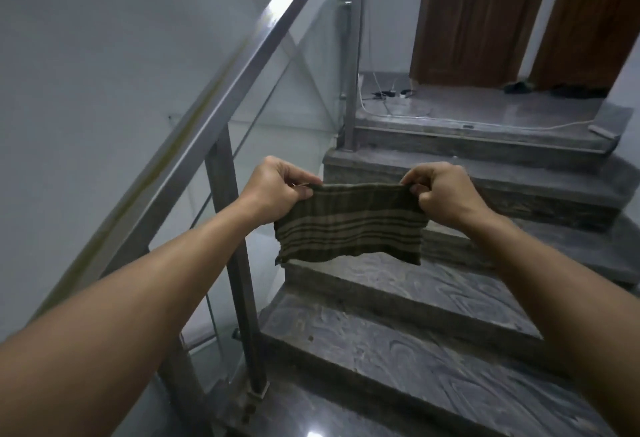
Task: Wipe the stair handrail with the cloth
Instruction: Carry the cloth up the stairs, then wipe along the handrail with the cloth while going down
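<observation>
Striped cloth (349,225) stretched flat in the air above the stairs (398,343), well apart from the handrail (221,104) on the left. Left hand (277,187) and right hand (443,194) each pinched closed on one upper corner, thumb against fingers. Wiping not yet started. Risks from here: only thin corner grips, so possible slip and drop onto the steps; flat cloth likely to skate over the metal rail instead of wrapping it.

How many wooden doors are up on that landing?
2: one door straight above the cloth, another door at the right edge. More may lie outside the frame.
</observation>
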A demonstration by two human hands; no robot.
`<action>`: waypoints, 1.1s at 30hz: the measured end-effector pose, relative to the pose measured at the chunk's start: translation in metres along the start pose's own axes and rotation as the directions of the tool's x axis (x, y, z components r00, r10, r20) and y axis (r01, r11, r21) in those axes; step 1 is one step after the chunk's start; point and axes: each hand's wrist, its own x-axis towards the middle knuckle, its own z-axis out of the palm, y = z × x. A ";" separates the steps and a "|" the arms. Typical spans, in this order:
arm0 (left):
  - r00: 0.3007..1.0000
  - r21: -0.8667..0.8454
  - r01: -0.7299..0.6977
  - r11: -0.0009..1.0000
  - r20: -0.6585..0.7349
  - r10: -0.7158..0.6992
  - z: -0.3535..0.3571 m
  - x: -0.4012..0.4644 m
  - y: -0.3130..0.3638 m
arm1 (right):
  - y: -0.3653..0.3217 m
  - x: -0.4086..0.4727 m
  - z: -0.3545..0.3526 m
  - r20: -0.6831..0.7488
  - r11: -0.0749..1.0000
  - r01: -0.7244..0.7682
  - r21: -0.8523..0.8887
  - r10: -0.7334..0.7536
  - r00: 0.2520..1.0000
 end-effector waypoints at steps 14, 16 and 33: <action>0.976 0.163 -0.081 0.983 -0.186 0.111 -0.055 0.206 0.060 | -0.040 0.235 -0.038 -0.219 0.971 0.020 -0.238 -0.073 0.973; 0.971 0.189 -0.106 0.976 -0.192 0.142 -0.065 0.241 0.074 | -0.048 0.271 -0.047 -0.241 0.979 -0.006 -0.205 -0.044 0.969; 0.858 0.210 -0.071 0.975 -0.486 0.167 -0.121 0.458 0.156 | -0.104 0.529 -0.099 -0.302 0.944 0.206 0.259 -0.124 0.945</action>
